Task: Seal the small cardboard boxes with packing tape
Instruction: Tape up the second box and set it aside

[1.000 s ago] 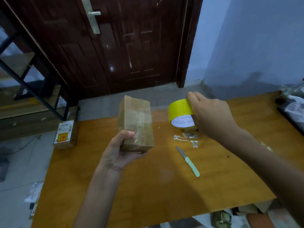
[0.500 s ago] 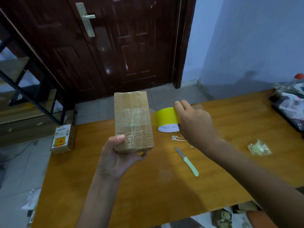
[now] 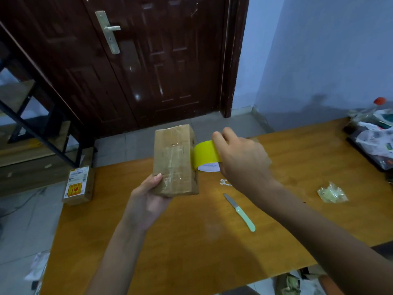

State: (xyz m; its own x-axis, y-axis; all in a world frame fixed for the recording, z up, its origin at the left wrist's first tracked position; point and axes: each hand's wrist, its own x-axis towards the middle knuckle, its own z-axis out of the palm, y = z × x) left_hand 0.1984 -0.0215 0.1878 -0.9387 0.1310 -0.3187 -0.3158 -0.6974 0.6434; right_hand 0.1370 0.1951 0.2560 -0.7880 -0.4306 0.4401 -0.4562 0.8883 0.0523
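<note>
The hands work off the tabletop (image 3: 191, 241): left hand (image 3: 146, 201) grips the cardboard box (image 3: 173, 162), right hand (image 3: 240, 158) the yellow tape roll (image 3: 205, 155); unsupported, the box may twist; tape could land crooked.

A small brown cardboard box (image 3: 174, 161) is held up on end at the centre, its facing side crossed by glossy clear tape. At its 3 o'clock, touching or nearly touching its right edge, is a yellow roll of packing tape (image 3: 205, 155). A second small box (image 3: 78, 185) with a yellow-and-red label lies flat at 9 o'clock, at the table's left edge.
</note>
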